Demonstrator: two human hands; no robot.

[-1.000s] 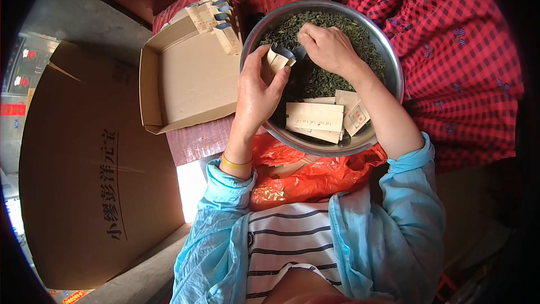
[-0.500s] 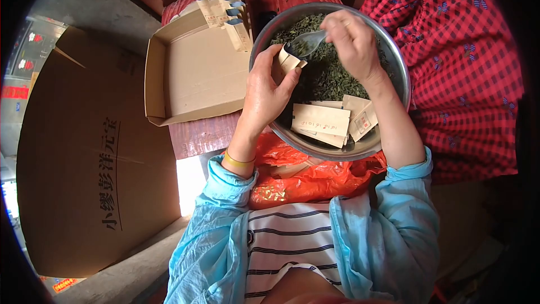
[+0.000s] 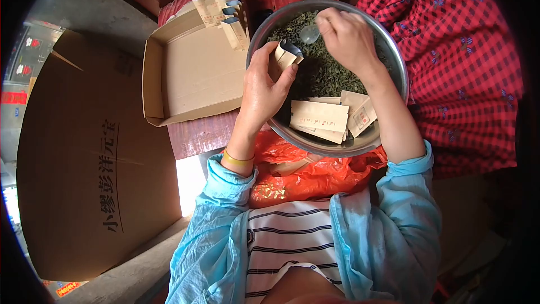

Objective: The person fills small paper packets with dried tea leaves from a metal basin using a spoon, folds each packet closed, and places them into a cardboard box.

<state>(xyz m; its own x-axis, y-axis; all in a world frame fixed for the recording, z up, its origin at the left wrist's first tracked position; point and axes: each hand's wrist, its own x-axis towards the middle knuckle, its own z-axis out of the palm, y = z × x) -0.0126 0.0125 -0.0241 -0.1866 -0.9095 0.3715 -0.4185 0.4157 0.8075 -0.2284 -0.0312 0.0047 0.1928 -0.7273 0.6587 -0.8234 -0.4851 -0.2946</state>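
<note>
My left hand (image 3: 262,84) is closed around a small paper packet (image 3: 287,54), whose open mouth shows a dark silvery lining. A clear plastic spoon (image 3: 309,34) is in my right hand (image 3: 350,39), its bowl over the dried tea leaves (image 3: 329,76) and apart from the packet. Most of its handle is hidden by my fingers. The leaves fill much of a metal basin (image 3: 400,59). Several flat paper packets (image 3: 319,116) lie on the near side of the basin, below my right forearm.
Left of the basin stands a shallow cardboard tray (image 3: 197,79), with several opened packets (image 3: 228,14) upright at its far right corner. A red plastic bag (image 3: 315,179) lies before my lap. A large cardboard box (image 3: 73,163) is at left, red checked cloth (image 3: 450,67) at right.
The spoon has drawn back from the packet's mouth toward the right, and its bowl now looks empty. My left hand still holds the packet in nearly the same place.
</note>
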